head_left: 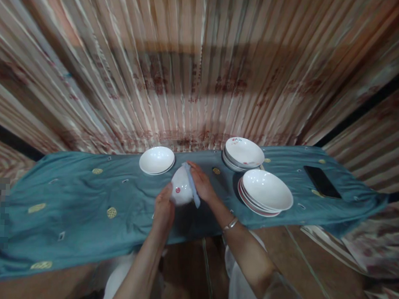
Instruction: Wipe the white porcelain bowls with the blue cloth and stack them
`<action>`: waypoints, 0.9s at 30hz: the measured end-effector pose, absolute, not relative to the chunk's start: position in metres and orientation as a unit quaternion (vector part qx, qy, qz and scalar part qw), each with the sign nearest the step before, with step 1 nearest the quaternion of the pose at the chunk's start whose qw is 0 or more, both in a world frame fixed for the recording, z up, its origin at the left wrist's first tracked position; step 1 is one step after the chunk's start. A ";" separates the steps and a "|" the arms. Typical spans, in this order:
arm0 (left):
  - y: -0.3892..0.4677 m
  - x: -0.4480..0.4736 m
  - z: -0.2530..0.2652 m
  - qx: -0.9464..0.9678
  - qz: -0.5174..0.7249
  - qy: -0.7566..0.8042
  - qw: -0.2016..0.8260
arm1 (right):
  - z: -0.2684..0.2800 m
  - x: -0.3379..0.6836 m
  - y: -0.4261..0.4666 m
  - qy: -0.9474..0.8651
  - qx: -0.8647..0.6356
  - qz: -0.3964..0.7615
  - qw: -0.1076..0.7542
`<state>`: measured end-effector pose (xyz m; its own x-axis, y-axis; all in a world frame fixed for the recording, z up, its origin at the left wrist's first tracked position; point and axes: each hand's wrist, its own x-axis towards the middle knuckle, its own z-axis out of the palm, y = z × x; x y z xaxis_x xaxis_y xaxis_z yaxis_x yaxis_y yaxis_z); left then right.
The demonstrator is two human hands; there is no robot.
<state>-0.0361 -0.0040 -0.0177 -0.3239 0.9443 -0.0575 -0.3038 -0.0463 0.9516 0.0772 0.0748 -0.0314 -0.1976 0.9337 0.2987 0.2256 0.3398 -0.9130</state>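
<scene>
One head-worn camera looks forward and down from above and behind the fingers [195, 171], fairly near them, taking in the tabletop [83, 193] around them and the curtain [189, 79] beyond.

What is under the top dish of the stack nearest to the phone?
Under the top dish are several more dishes; their rims show at the left and front, some reddish. Their insides, and whatever lies directly beneath them, are covered and cannot be seen.
</scene>
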 end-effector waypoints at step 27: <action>-0.001 -0.035 -0.010 0.190 0.685 0.460 0.532 | -0.022 0.073 0.049 -0.730 -0.467 0.200 0.457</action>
